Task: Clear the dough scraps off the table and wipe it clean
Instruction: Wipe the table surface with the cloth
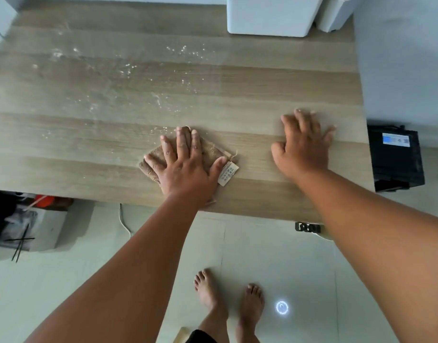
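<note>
Left hand (pixel 185 164) lies flat with fingers spread, palm pressing a folded brown cloth (pixel 213 151) onto the table (pixel 262 95); nothing pinched, just downward load. Cloth's care tag (pixel 228 174) sticks out just beside the thumb. Right hand (pixel 303 147) is also flat and holding nothing, planted on bare wood well to the right of the cloth, looks like a brace. White flour and dough residue (pixel 129 70) starts right at the left fingertips and spreads away from the hand, mostly ahead and to the left. My read: wiping step, far from finished. Do it well: keep the palm flat, push in overlapping passes out from the fingertips, gather crumbs into one pile instead of smearing them, refold to a fresh face when it loads up. White bins (pixel 275 18) sit at the far edge, beyond the right hand.
</note>
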{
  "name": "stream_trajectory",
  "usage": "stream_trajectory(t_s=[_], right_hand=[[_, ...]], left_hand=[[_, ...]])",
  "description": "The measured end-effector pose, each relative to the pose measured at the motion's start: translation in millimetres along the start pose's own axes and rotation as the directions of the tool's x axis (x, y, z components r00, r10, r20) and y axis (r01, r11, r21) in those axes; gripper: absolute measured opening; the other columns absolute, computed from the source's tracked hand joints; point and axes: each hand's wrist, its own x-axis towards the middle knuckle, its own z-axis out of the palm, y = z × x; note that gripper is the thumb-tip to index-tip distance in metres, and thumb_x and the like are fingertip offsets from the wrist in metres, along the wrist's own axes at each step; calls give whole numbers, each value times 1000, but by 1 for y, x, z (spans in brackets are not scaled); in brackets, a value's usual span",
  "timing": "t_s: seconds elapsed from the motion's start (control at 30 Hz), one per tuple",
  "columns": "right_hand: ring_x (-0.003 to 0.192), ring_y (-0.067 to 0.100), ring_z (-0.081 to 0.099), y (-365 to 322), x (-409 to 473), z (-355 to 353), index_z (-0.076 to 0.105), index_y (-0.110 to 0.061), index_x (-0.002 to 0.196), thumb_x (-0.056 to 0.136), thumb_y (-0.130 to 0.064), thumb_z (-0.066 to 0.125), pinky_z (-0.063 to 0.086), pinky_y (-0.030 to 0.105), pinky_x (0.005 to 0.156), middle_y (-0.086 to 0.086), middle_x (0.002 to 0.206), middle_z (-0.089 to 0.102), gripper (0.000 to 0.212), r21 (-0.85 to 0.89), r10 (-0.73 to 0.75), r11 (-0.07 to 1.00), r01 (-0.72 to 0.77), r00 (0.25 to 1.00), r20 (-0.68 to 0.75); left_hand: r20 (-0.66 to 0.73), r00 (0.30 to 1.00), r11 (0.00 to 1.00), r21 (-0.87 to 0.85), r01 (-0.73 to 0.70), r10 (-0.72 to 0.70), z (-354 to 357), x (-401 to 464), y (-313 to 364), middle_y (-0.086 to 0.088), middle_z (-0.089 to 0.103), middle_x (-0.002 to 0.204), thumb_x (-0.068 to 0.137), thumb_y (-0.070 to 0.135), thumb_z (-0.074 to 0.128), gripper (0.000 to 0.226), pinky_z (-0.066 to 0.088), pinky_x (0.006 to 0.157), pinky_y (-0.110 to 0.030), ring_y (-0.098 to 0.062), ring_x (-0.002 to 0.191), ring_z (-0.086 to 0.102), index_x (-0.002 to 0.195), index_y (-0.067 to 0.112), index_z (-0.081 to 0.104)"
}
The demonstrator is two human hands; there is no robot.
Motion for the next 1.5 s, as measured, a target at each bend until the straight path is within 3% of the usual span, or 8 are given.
stream_trajectory(t_s=[0.17, 0.3, 0.57, 0.83, 0.93, 1.03, 1.27, 1.5], right_hand=[[161, 37, 2, -25, 44, 11, 28, -30, 161, 84, -50, 29, 0, 80, 116, 3, 175, 10, 79, -57, 66, 996, -66, 998, -4], [161, 36, -1, -35, 71, 12, 22, -31, 163, 82, -55, 23, -1, 80, 116, 2, 175, 6, 84, -49, 114, 992, -113, 994, 2], [161, 36, 0, -39, 73, 11, 24, -28, 164, 97, -70, 27, -1, 76, 120, 3, 175, 7, 79, -89, 123, 988, -123, 992, -7], [161, 37, -1, -38, 79, 16, 22, -28, 164, 99, -65, 17, -1, 76, 120, 3, 175, 6, 74, -122, 129, 984, -128, 992, 0], [161, 36, -3, -37, 82, 19, 19, -28, 164, 100, -65, 13, -1, 76, 120, 2, 176, 5, 75, -131, 130, 983, -129, 992, -6], [161, 35, -7, -37, 83, 18, 15, -29, 165, 100, -67, 8, -2, 74, 121, 0, 176, 0, 76, -161, 126, 979, -124, 992, 6], [161, 36, -6, -38, 82, 14, 15, -27, 166, 99, -68, 10, 1, 74, 121, 2, 176, 1, 79, -164, 127, 979, -121, 992, 27], [161, 36, -8, -39, 82, 13, 13, -27, 166, 99, -70, 7, 0, 73, 121, 2, 176, -2, 80, -166, 127, 979, -118, 991, 40]], left_hand=[[7, 994, 994, 11, -106, 106, -3, 42, 37, -2, -3, 174, 79, 95, 4, 105, -9, 116, -75, -39, 158, -9, 164, 34, 7], [-4, 948, 948, 1, -318, 318, -3, 47, 45, -7, 0, 174, 99, 68, 15, 81, -3, 126, -60, -33, 160, -5, 165, 22, 16], [-50, 668, 669, 5, -743, 742, -5, 14, -44, -2, 24, 170, 105, 43, 44, 57, 21, 126, -56, -26, 159, 15, 157, 20, 42], [-21, 970, 966, 99, -240, 243, -20, 78, -46, -7, 14, 173, 99, 70, 28, 74, 7, 121, -71, -37, 159, 7, 161, 29, 29], [-12, 971, 967, 98, -237, 239, -16, 110, 11, -11, 11, 173, 92, 85, 20, 88, 0, 120, -74, -42, 158, 3, 162, 32, 23], [-6, 929, 926, 78, -370, 371, -14, 114, 45, -13, 10, 173, 98, 74, 23, 81, 3, 123, -67, -40, 159, 1, 163, 25, 25], [-13, 761, 761, 15, -649, 649, -8, 59, -23, -4, 18, 172, 103, 51, 42, 64, 21, 124, -60, -29, 160, 10, 160, 24, 36], [14, 960, 955, 95, -281, 281, -27, 94, -78, -2, 13, 173, 100, 63, 32, 72, 10, 123, -66, -29, 160, 6, 161, 27, 31]])
